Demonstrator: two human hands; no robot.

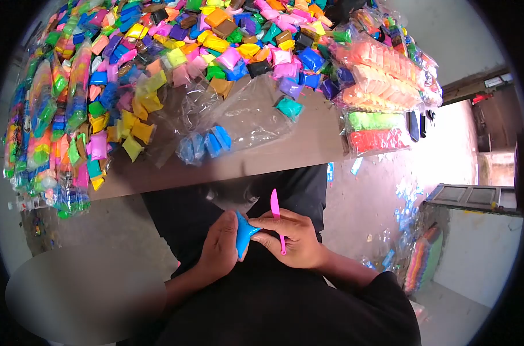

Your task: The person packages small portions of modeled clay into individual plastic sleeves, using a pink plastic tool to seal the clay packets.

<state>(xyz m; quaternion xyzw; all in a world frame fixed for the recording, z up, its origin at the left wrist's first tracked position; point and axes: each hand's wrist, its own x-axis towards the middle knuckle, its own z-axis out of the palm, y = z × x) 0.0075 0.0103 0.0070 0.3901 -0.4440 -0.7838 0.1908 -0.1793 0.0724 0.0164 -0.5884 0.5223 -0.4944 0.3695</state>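
On the table (285, 153): crinkled clear bag (216, 130) holding a few blue sachets; sealed colour packs (377, 69) at right. Loose heap (175, 40) cut off at top. Over the lap: left hand (218, 247) curled around soft blue packet (244, 233), right hand (293, 236) pinching its tip, gripping slim pink stick (276, 214).

Packing workshop: table (308, 151) heaped with clay packets (216, 43).
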